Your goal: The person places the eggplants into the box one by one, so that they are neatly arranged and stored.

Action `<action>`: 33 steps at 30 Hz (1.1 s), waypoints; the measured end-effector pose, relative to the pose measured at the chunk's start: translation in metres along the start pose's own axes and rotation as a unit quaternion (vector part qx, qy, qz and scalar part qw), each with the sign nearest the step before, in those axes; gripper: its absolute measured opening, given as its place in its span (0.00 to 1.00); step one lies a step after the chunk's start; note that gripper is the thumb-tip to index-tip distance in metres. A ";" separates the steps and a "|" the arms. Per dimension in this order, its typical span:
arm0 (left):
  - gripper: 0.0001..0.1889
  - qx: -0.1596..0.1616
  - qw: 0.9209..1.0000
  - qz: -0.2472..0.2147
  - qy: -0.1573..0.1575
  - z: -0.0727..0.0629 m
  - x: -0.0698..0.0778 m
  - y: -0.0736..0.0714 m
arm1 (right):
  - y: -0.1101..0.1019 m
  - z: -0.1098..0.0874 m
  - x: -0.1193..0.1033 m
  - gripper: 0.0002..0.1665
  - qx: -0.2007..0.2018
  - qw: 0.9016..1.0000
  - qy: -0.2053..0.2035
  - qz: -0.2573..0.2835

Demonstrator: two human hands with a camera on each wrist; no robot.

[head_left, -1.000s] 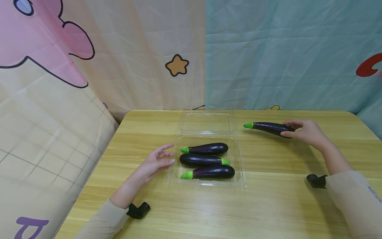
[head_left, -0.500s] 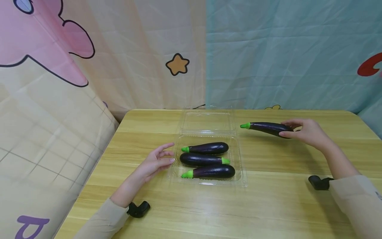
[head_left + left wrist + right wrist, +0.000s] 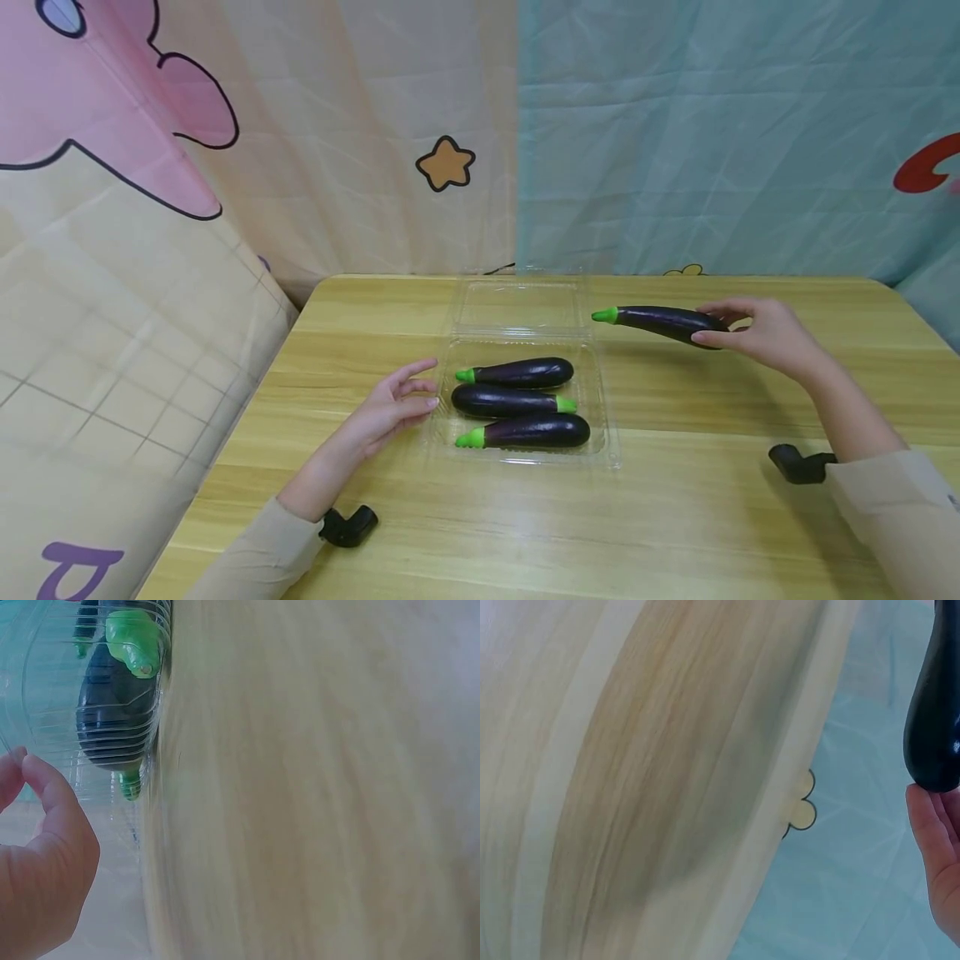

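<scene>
My right hand [image 3: 772, 337] grips a dark purple eggplant [image 3: 660, 321] by its fat end, thumb on the near side. Its green stem tip points left, and the eggplant is raised over the table. In the right wrist view the eggplant's rounded end [image 3: 934, 742] shows above the fingers. Three more eggplants [image 3: 536, 432] lie side by side in a clear plastic clamshell box [image 3: 603, 400], the middle one turned the other way. My left hand [image 3: 382, 412] has its fingers spread at the box's left rim, fingertips right at the plastic wall in the left wrist view.
The box's clear lid [image 3: 521, 307] lies folded back toward the far table edge. All this is on a wooden table [image 3: 675, 517]. Printed curtains [image 3: 637, 150] hang behind it and at the left. Black wrist mounts [image 3: 348, 527] stick out by both sleeves.
My right hand has moved a little left with the eggplant, bringing its green tip nearer the lid. The left hand and the box have stayed in place.
</scene>
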State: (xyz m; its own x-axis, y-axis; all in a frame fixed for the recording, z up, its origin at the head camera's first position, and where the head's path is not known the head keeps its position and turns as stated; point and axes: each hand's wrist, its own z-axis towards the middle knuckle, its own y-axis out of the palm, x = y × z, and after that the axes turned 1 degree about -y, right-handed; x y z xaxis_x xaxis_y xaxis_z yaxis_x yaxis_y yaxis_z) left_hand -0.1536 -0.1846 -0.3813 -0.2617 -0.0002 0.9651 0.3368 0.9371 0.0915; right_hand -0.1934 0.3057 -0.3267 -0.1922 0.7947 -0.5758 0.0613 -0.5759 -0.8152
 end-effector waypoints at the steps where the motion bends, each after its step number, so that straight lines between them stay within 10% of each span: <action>1: 0.34 0.000 1.000 0.000 0.000 0.000 0.000 0.000 | 0.000 0.000 -0.002 0.35 0.000 1.000 -0.002 0.000; 33: 0.34 -0.006 1.000 -0.004 0.001 0.001 -0.002 -0.001 | 0.038 0.008 -0.067 0.26 -0.014 0.992 -0.119 0.029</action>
State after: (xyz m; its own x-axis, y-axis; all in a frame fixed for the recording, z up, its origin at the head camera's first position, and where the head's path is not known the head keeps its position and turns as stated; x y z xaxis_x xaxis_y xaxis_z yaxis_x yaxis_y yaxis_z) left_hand -0.1545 -0.1850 -0.3836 -0.2625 -0.0076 0.9649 0.3452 0.9331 0.1012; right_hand -0.1858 0.2288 -0.3181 -0.4128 0.6909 -0.5935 0.1055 -0.6110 -0.7846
